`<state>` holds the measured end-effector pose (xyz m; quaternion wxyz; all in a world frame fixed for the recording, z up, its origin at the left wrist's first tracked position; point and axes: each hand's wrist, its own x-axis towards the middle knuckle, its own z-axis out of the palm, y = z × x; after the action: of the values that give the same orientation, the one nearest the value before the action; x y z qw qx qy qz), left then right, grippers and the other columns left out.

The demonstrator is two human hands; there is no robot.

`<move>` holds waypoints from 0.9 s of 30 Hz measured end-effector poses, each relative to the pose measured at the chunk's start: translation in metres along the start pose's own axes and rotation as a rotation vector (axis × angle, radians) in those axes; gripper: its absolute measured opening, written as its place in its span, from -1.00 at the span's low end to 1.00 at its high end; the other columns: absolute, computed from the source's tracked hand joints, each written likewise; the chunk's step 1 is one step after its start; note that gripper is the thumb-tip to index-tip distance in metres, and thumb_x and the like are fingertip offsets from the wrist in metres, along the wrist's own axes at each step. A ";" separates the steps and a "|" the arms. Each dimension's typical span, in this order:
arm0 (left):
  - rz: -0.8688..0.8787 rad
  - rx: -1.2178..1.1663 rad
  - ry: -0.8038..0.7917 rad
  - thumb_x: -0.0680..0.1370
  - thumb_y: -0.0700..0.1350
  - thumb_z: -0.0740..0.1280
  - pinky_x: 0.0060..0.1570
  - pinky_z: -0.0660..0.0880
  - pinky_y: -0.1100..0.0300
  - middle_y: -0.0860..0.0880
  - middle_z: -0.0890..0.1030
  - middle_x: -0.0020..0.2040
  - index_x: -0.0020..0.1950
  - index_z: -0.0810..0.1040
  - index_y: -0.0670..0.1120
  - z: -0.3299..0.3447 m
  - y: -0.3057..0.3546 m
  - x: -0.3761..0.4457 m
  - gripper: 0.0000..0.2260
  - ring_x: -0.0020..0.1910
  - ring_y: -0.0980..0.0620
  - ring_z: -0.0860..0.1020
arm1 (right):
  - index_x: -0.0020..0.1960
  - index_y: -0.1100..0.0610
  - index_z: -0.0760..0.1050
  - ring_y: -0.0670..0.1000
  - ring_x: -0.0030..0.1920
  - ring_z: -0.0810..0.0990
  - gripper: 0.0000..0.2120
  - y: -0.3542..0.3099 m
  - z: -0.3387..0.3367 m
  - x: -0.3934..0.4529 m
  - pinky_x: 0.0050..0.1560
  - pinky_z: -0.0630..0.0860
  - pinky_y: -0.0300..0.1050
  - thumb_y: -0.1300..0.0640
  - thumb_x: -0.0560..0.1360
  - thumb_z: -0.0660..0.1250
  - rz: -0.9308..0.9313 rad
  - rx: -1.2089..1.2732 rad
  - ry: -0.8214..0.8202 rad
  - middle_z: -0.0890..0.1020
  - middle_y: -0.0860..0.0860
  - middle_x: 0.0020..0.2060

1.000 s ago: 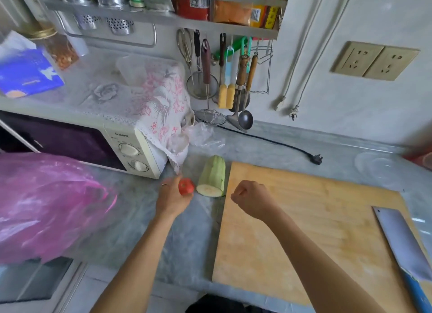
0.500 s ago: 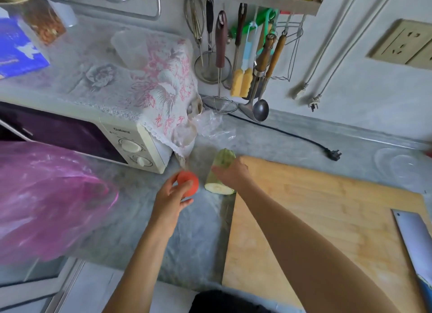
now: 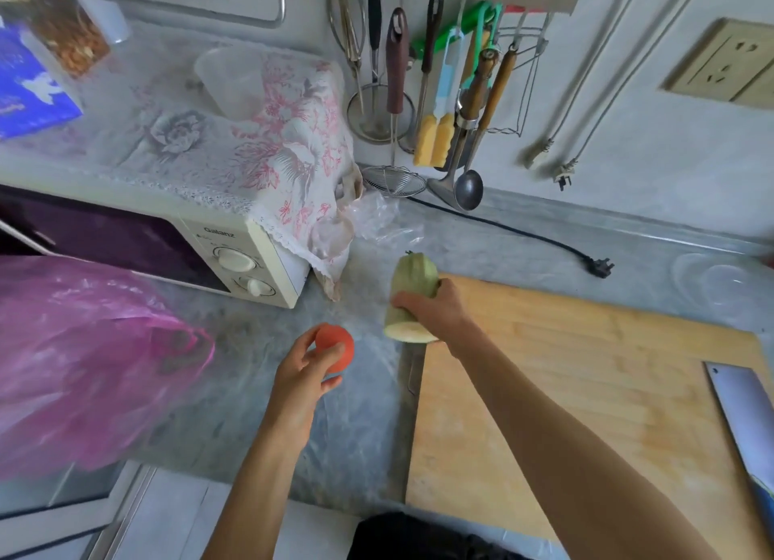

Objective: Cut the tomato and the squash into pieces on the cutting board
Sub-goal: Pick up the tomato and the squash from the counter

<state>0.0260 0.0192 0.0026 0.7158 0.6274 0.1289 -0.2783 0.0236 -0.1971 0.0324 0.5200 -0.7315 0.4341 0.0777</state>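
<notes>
My left hand (image 3: pixel 302 377) curls its fingers and thumb around the tomato (image 3: pixel 335 347), holding it over the grey marbled bench (image 3: pixel 360 413), just left of the cutting board (image 3: pixel 586 392). My right hand (image 3: pixel 435 310) wraps over the squash (image 3: pixel 412 298), a pale green half with its cut face turned toward me, gripping it at the board's far left corner, so that it sits partly over the board's edge and partly over the bench; I cannot tell whether it touches either. The two vegetables are near each other but apart. The wooden cutting board lies to the right of both hands, and a cleaver (image 3: pixel 743 417) lies flat on its right side, blade pointing away from me. Left of my left hand a pink plastic bag (image 3: pixel 83 363) bulges over the bench edge. Behind it stands a cream microwave (image 3: pixel 234 249) draped with a flowered cloth (image 3: pixel 289 149), with a blue box (image 3: pixel 29 86) on top. On the wall beyond hang scissors, strainers, brushes and a ladle (image 3: pixel 468 185) from a rack, and a black power cord (image 3: pixel 544 239) trails along the bench behind the board. A wall socket (image 3: pixel 728 65) sits at the upper right.
</notes>
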 end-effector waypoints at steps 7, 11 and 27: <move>0.066 0.419 -0.252 0.25 -0.04 0.58 -0.14 0.57 0.16 -0.07 0.64 0.05 0.06 0.59 0.12 0.093 -0.022 -0.007 -0.59 -0.09 0.02 0.61 | 0.27 0.08 0.36 0.06 0.00 0.58 -0.32 0.081 -0.100 -0.052 0.00 0.60 0.09 -0.03 0.25 0.55 -0.039 -0.004 0.170 0.56 0.01 0.02; 0.189 0.739 -0.444 0.34 -0.18 0.57 -0.23 0.44 0.26 0.06 0.54 0.06 0.04 0.51 0.16 0.161 -0.052 -0.024 -0.59 -0.06 0.10 0.53 | 0.32 0.12 0.31 0.00 -0.08 0.53 -0.31 0.145 -0.163 -0.080 -0.19 0.56 -0.09 0.02 0.30 0.54 0.048 0.014 0.296 0.50 0.00 0.00; 0.375 1.499 -0.197 0.44 -0.11 0.39 0.08 0.47 0.08 -0.06 0.39 0.28 0.39 0.43 0.07 0.279 -0.120 -0.078 -0.49 0.26 -0.13 0.47 | 0.30 0.08 0.24 0.12 -0.10 0.54 -0.32 0.242 -0.272 -0.083 -0.26 0.43 -0.08 -0.14 0.31 0.42 0.056 -0.394 0.233 0.57 0.05 -0.06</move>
<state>-0.1500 -0.2398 -0.0045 0.1438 0.9274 -0.2662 -0.2200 -0.2925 -0.3966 0.0330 0.3111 -0.8108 0.4876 0.0904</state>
